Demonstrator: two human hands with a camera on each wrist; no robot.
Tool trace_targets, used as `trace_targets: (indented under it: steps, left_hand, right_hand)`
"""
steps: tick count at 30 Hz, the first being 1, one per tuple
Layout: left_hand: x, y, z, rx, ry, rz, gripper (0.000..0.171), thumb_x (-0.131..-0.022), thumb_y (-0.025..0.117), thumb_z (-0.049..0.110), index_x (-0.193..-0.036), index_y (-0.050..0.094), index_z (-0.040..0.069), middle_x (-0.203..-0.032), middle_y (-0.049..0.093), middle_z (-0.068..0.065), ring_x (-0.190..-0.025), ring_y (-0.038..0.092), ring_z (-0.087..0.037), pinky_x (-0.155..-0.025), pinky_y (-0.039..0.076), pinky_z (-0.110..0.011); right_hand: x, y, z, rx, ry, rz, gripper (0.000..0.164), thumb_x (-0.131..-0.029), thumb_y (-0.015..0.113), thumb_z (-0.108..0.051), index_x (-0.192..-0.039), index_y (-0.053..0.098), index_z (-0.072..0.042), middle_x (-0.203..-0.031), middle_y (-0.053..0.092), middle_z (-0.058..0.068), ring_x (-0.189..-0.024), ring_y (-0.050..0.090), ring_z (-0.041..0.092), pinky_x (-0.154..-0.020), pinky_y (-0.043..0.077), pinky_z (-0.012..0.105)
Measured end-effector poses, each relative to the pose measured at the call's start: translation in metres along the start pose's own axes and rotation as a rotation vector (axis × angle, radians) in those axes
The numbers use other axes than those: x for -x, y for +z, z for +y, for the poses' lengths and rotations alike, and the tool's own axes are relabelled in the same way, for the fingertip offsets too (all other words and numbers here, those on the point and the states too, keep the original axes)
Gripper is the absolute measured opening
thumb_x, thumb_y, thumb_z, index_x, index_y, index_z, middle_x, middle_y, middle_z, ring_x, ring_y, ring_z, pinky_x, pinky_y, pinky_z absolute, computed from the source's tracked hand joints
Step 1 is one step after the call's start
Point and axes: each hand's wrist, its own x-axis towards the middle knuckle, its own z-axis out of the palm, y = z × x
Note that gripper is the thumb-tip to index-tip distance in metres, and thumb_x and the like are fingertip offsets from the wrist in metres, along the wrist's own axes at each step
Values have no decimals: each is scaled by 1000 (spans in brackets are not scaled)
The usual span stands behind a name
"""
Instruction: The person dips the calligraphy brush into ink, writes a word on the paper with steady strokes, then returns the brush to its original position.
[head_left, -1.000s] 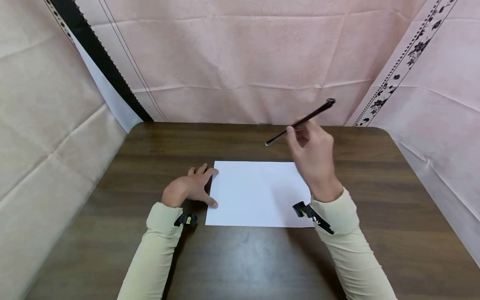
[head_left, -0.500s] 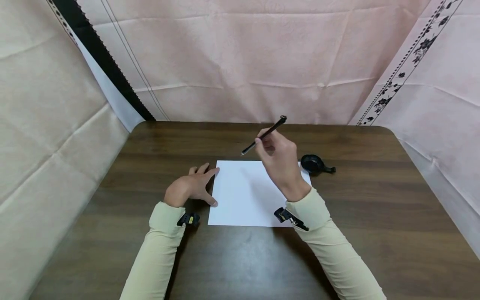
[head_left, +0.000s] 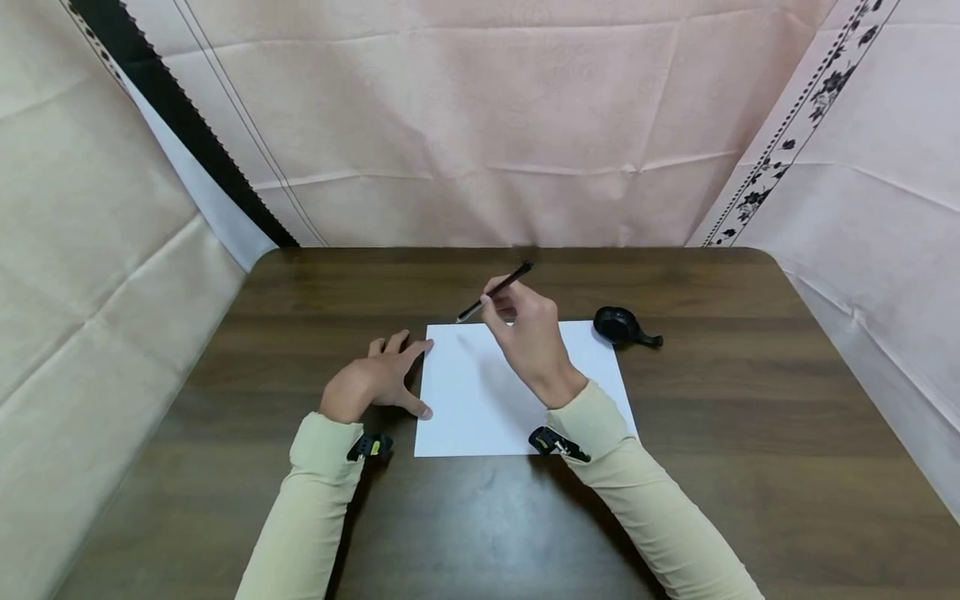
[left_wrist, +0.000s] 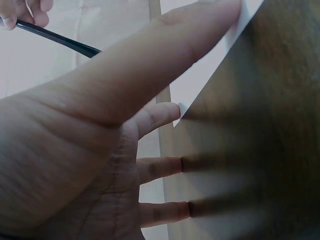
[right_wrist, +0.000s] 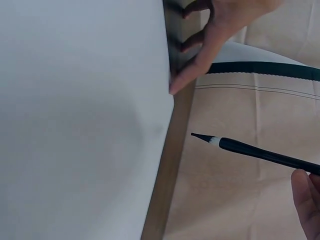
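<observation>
A white sheet of paper [head_left: 468, 408] lies on the wooden table. My left hand [head_left: 377, 383] rests at its left edge with fingers spread, the thumb low on that edge and the index fingertip [left_wrist: 172, 110] by the far left corner. Over the sheet, my right hand [head_left: 534, 340] pinches a black ink brush [right_wrist: 265, 153] between thumb and fingers. The brush slants, its dark pointed tip down to the left, near the paper's far edge in the head view. In the right wrist view a pale band shows above the dark bristles.
A small round black dish with a short handle [head_left: 617, 325] sits at the paper's far right corner, overlapping it in the head view. Pale cloth [head_left: 480, 125] hangs behind the table's far edge and along both sides. Brown tabletop [head_left: 750, 417] extends to the right.
My right hand has moved left and nearer with the brush, its tip now lower by the paper's far edge. The black dish, hidden before, has come into view. My left hand stays put.
</observation>
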Motion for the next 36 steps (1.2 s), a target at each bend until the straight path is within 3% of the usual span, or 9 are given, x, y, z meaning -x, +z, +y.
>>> trace_targets:
  steps: [28,36]
  left_hand:
    - [-2,-2,3,-34,-34,-18,119,-83,89,52,-171,15,22,-175,4,-21,-156,11,-52,-113,33,-74]
    - [-2,-2,1,-41,-31,-13,119,-83,89,53,-171,15,22,-175,4,-21,-156,11,-52,-113,34,-74]
  right_hand:
    - [6,15,13,10,83,-64,8,-103,66,-4,-110,69,-2,-105,76,11,-94,76,21,-86,62,32]
    - [6,13,8,5,47,-113,7,-102,65,-2,-106,69,-2,-101,75,10,-93,76,19,-85,62,31]
